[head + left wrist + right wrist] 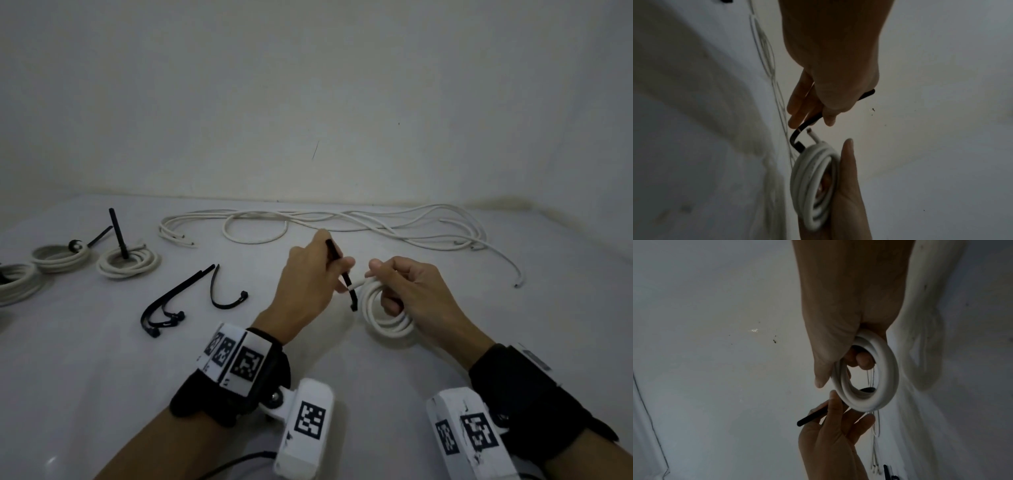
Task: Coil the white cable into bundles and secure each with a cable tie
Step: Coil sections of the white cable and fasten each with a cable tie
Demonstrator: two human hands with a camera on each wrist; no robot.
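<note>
Near the middle of the frame, our right hand (407,291) gripped the coil (387,311). Just left, our left hand (308,281) pinched the black tie (339,263), its length slanting down into the coil's hole.

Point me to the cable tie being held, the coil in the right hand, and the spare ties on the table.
cable tie (337,257): head view, on its black strap by the left hand's fingers.
coil (383,325): head view, on its white lower loops.
spare ties (164,308): head view, on the black straps lying left.
</note>
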